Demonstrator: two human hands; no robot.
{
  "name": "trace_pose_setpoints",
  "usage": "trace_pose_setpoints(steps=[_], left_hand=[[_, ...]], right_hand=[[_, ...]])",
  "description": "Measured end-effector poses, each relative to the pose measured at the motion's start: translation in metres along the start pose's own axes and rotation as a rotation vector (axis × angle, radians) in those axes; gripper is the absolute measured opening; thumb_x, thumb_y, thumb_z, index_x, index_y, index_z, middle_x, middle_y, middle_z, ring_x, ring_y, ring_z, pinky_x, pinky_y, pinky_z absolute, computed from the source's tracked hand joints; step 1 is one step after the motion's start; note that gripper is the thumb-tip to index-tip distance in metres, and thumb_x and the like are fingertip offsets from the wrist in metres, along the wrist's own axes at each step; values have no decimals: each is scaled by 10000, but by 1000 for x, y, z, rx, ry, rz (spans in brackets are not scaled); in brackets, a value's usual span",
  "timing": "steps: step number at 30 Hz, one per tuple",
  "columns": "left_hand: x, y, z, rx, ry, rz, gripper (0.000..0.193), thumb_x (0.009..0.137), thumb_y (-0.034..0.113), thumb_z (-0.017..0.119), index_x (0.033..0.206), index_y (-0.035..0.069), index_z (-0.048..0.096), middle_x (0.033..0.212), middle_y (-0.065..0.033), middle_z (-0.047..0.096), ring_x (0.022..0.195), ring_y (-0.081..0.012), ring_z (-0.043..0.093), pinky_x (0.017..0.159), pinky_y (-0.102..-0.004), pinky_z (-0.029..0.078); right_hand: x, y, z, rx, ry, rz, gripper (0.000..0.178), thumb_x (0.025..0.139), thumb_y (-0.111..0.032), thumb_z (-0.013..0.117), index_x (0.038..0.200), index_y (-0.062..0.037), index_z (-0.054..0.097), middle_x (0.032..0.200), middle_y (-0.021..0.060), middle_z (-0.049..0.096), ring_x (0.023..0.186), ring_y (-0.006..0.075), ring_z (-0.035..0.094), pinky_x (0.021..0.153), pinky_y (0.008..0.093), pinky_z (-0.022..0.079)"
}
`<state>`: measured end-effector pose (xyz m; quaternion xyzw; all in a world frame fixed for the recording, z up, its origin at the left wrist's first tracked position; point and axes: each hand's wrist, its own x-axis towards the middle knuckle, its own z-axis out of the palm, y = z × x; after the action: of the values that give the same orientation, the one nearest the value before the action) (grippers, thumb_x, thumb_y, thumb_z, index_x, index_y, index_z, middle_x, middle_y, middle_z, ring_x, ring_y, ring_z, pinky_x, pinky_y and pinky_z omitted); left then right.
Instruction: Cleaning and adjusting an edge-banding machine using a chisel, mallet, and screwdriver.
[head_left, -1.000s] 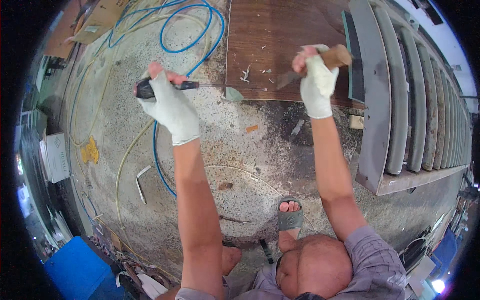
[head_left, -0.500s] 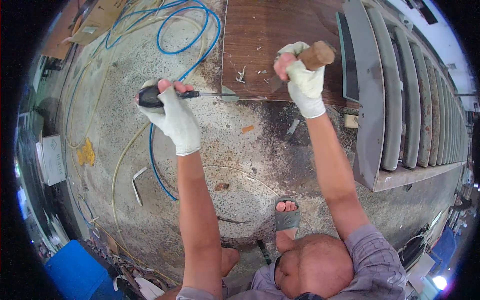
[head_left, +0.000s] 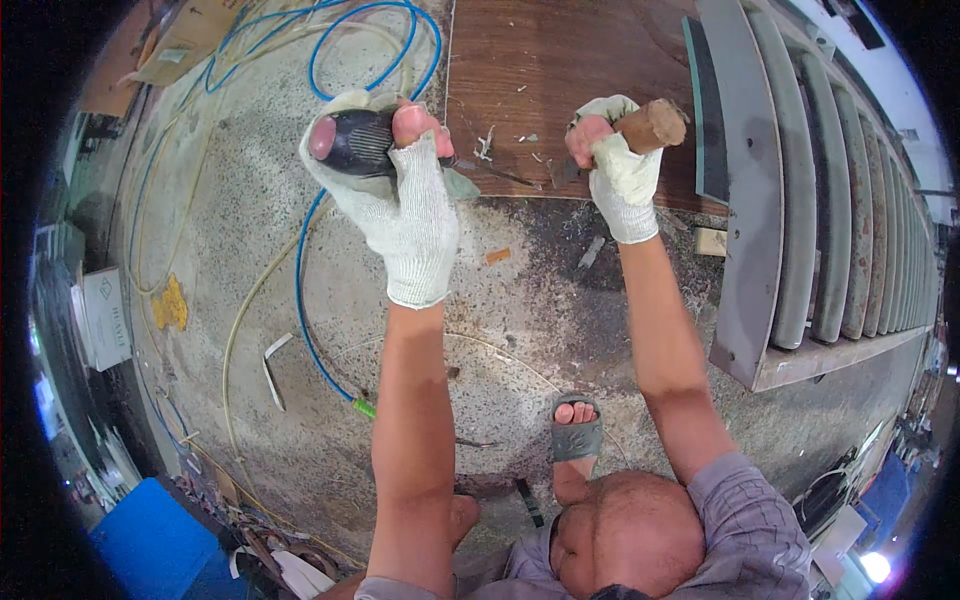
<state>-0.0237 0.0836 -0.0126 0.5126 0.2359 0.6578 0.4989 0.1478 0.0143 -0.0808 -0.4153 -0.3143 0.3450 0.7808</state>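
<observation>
My left hand (head_left: 392,190), in a white fingerless glove, is closed round the thick black handle of a tool (head_left: 358,142), held up over the speckled concrete floor near the edge of a brown wooden board (head_left: 560,70). My right hand (head_left: 615,170), gloved the same way, grips a brown wooden handle (head_left: 655,122) above the board's near edge; its working end is hidden. Pale wood chips (head_left: 487,145) lie on the board between the hands.
A blue hose (head_left: 300,280) and a yellowish cord (head_left: 235,330) loop over the floor. A grey slatted panel (head_left: 790,190) lies at right. My sandalled foot (head_left: 575,435) stands below. A blue bin (head_left: 150,540) sits lower left.
My left hand has risen toward the camera and swung right, closer to the board. My right hand with the wooden handle has dropped slightly and stays over the board's edge.
</observation>
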Motion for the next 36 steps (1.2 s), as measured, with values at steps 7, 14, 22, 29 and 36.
trace_pose_setpoints(steps=[7,14,22,29,36], left_hand=[[-2,-3,-14,71,41,-36,344,964,54,622,1191,143,378,868,-67,556,684,-169,518,631,-367,486],[-4,0,-19,7,113,-70,359,968,100,646,1199,147,375,867,-71,562,679,-171,515,632,-372,482],[-4,0,-16,-41,79,-65,459,923,139,717,1217,109,366,902,-99,578,647,-157,549,601,-329,499],[-18,-1,-13,56,78,-54,345,966,129,658,1193,124,398,854,-53,549,684,-159,507,629,-346,463],[14,41,-19,-241,98,-53,164,968,134,646,1020,99,494,851,-46,516,745,-155,478,670,-344,432]], right_hand=[[-13,44,-13,-243,140,31,72,867,-13,666,863,-39,599,698,12,587,587,102,541,552,273,454],[-16,28,-10,-42,54,54,70,858,-11,666,873,-32,601,745,14,606,621,104,565,579,253,460],[-22,53,-5,-261,84,85,96,841,8,696,853,-36,612,760,-8,612,681,96,568,627,268,479],[-29,36,-7,-39,130,121,118,856,57,616,929,-31,587,744,11,591,645,123,578,569,281,468],[2,-33,-18,183,-18,-271,217,888,-156,699,851,-66,505,666,35,506,558,158,478,538,337,394]])
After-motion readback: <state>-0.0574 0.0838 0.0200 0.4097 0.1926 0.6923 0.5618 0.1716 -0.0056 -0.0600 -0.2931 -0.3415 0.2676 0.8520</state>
